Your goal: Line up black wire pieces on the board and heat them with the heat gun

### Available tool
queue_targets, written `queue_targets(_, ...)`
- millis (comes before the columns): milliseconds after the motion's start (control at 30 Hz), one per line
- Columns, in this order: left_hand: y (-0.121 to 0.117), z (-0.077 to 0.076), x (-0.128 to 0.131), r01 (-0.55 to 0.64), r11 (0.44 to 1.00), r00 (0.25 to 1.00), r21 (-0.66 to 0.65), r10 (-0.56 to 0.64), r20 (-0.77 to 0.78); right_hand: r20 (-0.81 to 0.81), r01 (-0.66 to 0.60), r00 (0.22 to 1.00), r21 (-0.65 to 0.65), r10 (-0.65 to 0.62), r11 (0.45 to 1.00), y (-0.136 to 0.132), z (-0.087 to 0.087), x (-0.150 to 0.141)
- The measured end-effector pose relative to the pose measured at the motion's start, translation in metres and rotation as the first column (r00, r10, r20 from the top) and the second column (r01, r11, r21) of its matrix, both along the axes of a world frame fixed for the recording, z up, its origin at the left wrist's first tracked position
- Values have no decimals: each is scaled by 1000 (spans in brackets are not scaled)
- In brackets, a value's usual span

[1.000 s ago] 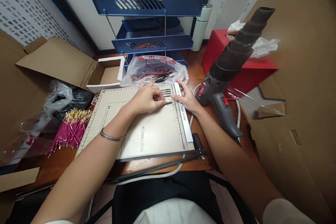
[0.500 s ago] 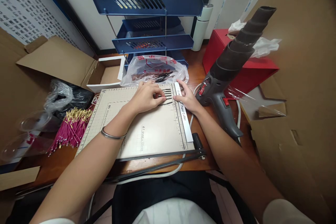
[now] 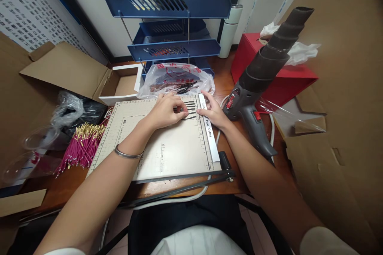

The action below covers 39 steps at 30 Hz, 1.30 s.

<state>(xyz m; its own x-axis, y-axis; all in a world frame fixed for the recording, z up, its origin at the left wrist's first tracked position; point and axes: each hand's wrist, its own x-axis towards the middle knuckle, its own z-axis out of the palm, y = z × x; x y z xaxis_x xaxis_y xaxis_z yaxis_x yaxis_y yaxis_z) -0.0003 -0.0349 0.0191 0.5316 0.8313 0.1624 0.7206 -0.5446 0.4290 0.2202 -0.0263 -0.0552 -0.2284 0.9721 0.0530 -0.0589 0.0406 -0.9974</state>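
A cream paper cutter [image 3: 176,151] with printed grid lines lies flat in front of me. Several short, thin black strips [image 3: 190,102] are laid side by side at its far right, their ends close to the white edge strip [image 3: 212,139]. My left hand [image 3: 166,111] rests over them, thumb and fingers pinched at the nearest strip; the fingers hide the strips' left ends. My right hand [image 3: 214,113] wraps round the cutter's right edge, thumb on top beside the strip ends. The cutter's black arm [image 3: 179,186] runs along the near side.
A heat gun [image 3: 251,91] stands upright on the right, before a red tissue box [image 3: 275,83]. Behind the cutter are a plastic bag [image 3: 176,72] of black pieces and blue trays [image 3: 176,50]. Left are magenta cords [image 3: 80,147] with gold tips and an opened carton [image 3: 68,69].
The black strip nearest me has shifted slightly under my left fingertips. My right hand keeps its place on the cutter's edge, with its thumb a touch further left.
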Motion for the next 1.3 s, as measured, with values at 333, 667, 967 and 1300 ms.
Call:
queue_targets(333, 1, 1, -1, 35, 997, 999, -76, -32, 41, -11, -2, 1000, -4, 2, 1000, 0, 0, 1)
queue_targets(667, -1, 1, -1, 37, 998, 999, -43, -36, 13, -29, -4, 1000, -16, 3, 1000, -1, 1, 0)
queue_targets(967, -1, 4, -1, 70, 997, 997, -15, -70, -43, -21, 2, 1000, -7, -2, 1000, 0, -1, 0)
queue_targets(1300, 1, 1, -2, 50, 998, 997, 45, -47, -62, -3, -20, 1000, 24, 20, 1000, 4, -6, 3)
